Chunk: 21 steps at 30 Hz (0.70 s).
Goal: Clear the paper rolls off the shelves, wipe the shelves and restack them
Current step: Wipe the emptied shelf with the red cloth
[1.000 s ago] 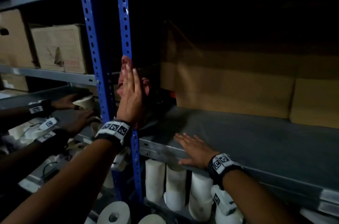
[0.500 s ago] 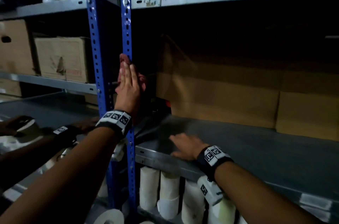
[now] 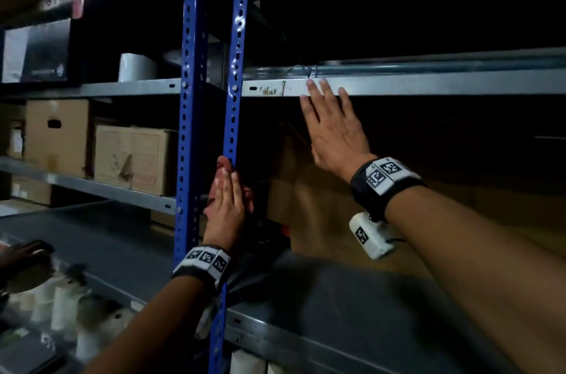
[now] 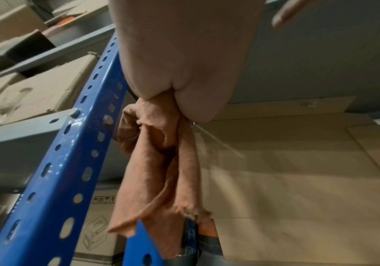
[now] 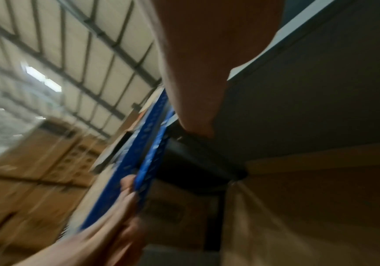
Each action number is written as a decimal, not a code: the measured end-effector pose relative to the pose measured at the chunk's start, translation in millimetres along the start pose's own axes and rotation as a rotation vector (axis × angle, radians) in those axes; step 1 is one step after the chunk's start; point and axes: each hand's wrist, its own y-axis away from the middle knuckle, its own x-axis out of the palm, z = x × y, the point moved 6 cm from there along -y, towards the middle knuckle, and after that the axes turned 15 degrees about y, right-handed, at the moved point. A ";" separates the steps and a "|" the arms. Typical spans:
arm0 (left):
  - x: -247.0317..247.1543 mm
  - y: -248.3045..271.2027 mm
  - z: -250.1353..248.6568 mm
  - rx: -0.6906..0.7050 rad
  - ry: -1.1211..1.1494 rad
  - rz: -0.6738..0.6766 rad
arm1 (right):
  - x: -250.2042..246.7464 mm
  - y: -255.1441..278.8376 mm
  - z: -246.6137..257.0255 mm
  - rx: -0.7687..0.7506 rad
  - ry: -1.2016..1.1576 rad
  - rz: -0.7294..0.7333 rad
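My left hand (image 3: 225,190) lies flat, fingers straight, and presses a reddish cloth (image 3: 222,164) against the inner side of the blue upright post (image 3: 234,67). In the left wrist view the cloth (image 4: 157,162) hangs from under the palm beside the post (image 4: 55,162). My right hand (image 3: 330,116) is raised with straight, spread fingers. Its fingertips touch the front edge of the upper grey shelf (image 3: 428,85) and it holds nothing. White paper rolls (image 3: 61,306) stand blurred at the lower left. Tops of further rolls (image 3: 242,361) show under the bare grey shelf (image 3: 337,306).
Cardboard boxes (image 3: 134,159) stand on the left bay's shelf, and a large one (image 3: 321,220) at the back of the bare shelf. One white roll (image 3: 136,67) sits on the upper left shelf. Another person's hand (image 3: 24,252) is at the lower left.
My right hand has lifted off the lower shelf and risen to the upper shelf's front edge. The head view has tilted upward. My left hand stays on the post with the cloth.
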 end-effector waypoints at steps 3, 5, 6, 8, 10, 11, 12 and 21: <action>1.9 0.6 3.5 0.012 -0.002 -0.007 | 25.7 -1.7 -14.0 0.016 0.047 0.122; 2.4 1.6 2.5 0.018 0.056 -0.013 | 34.0 1.8 -13.9 -0.003 0.088 0.123; 2.8 1.8 1.3 0.021 0.077 -0.018 | 35.9 2.2 -13.2 -0.005 0.103 0.113; 1.8 0.9 -3.1 -0.025 0.138 0.002 | 35.6 1.2 -11.5 -0.019 0.120 0.100; -7.5 -8.3 -15.5 -0.014 0.199 -0.019 | 35.2 1.9 -12.9 -0.026 0.134 0.089; -15.8 -18.1 -22.1 0.009 0.218 -0.049 | 36.2 1.4 -12.6 -0.027 0.141 0.076; -26.7 -32.5 -30.4 0.029 0.243 -0.076 | 37.4 1.8 -13.4 -0.026 0.149 0.066; -26.4 -31.0 -26.4 0.057 0.310 -0.289 | 42.3 3.4 -11.4 -0.002 0.180 0.007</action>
